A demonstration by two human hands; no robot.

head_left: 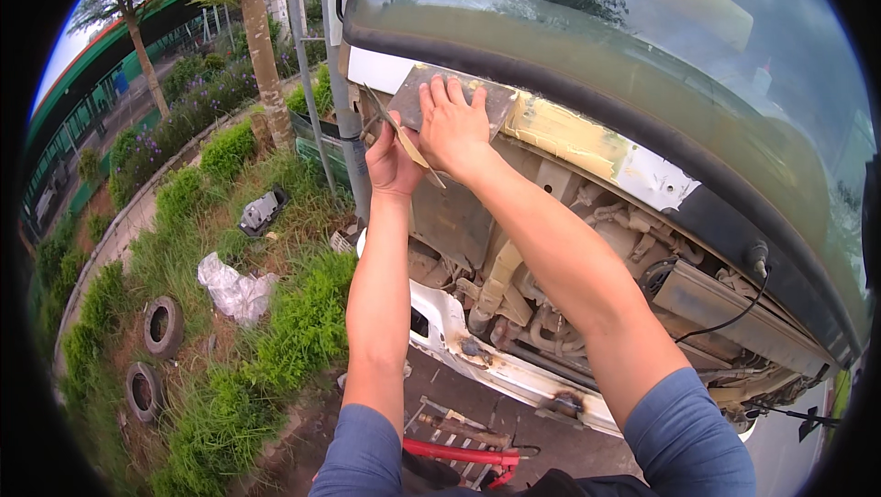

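My left hand (393, 165) grips a thin flat board (410, 145), seen nearly edge-on and smeared with yellowish paste. Just right of it, my right hand (454, 128) lies with its fingers stretched flat on a dark grey sheet (498, 104); its thumb is hidden. The sheet rests against the vehicle's front panel below the windscreen. Yellow filler paste (564, 134) coats the panel to the right of the sheet, uneven and ridged. Beyond the paste, a bare white patch (653, 176) shows small holes.
Under the panel lies the open front bay with pipes (624, 222) and a black cable (739, 309). A white bumper (514, 378) crosses below. Red metal tubing (459, 453) is near my body. Grass, two tyres (163, 327) and a plastic sheet (234, 286) lie left.
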